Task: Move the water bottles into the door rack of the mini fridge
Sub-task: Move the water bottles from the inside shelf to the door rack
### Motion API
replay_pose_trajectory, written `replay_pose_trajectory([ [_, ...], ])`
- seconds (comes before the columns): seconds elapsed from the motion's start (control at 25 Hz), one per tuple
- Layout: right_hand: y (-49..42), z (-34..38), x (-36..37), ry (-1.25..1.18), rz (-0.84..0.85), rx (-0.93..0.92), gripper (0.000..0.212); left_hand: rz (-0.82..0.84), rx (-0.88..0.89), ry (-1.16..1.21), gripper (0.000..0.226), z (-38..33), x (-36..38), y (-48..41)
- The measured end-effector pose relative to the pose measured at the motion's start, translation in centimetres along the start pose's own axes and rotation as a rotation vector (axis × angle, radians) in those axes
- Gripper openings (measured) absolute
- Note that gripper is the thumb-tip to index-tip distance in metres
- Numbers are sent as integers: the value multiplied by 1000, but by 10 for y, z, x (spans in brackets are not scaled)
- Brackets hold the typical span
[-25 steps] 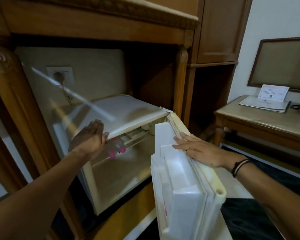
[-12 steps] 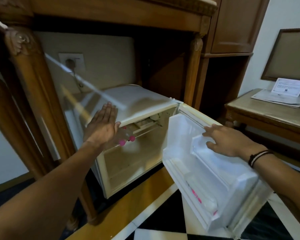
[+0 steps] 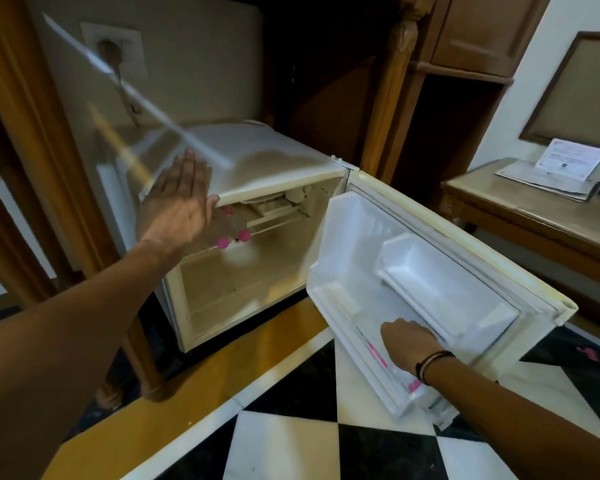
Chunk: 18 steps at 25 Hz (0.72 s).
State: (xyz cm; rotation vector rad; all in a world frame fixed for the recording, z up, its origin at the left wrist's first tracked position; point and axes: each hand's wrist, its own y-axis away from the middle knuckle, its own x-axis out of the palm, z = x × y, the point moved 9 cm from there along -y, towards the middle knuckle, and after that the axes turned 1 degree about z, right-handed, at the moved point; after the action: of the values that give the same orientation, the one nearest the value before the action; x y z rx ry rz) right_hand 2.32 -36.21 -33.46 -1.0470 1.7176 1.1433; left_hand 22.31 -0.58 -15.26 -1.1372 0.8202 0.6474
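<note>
The white mini fridge (image 3: 257,157) stands open under a wooden cabinet, its door (image 3: 465,258) swung out to the right. My left hand (image 3: 179,202) is flat, fingers straight, against the fridge's top left front edge and holds nothing. Just behind it, clear water bottles with pink caps (image 3: 234,238) lie on the inner shelf. My right hand (image 3: 407,339) reaches down into the lower door rack (image 3: 347,327), over a clear water bottle with a pink label (image 3: 378,356) lying there. Its fingertips are hidden, so its grip is unclear. The upper door shelf (image 3: 440,282) holds nothing.
Carved wooden posts (image 3: 387,98) flank the fridge. A wall socket with a plug (image 3: 111,50) is behind it. A wooden desk (image 3: 534,220) with papers stands to the right. The floor is black-and-white checkered tile (image 3: 291,427) with a yellow strip.
The door swung wider open. My right hand left the door's top edge and went down into the lower door rack. My left hand stayed on the fridge's edge.
</note>
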Motion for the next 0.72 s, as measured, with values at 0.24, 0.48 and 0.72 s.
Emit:
replay_pose_trajectory([
  [0.24,-5,-43,47,-31,165,188,33,-17,-8,15,77,-1,3,-1],
  [0.48,-7,-71,57,-121,75,315,51,-60,30,-107,79,10,-12,1],
  [0.72,-24,-75,35,-187,-3,288,56,-116,1,-91,76,7,-9,5],
])
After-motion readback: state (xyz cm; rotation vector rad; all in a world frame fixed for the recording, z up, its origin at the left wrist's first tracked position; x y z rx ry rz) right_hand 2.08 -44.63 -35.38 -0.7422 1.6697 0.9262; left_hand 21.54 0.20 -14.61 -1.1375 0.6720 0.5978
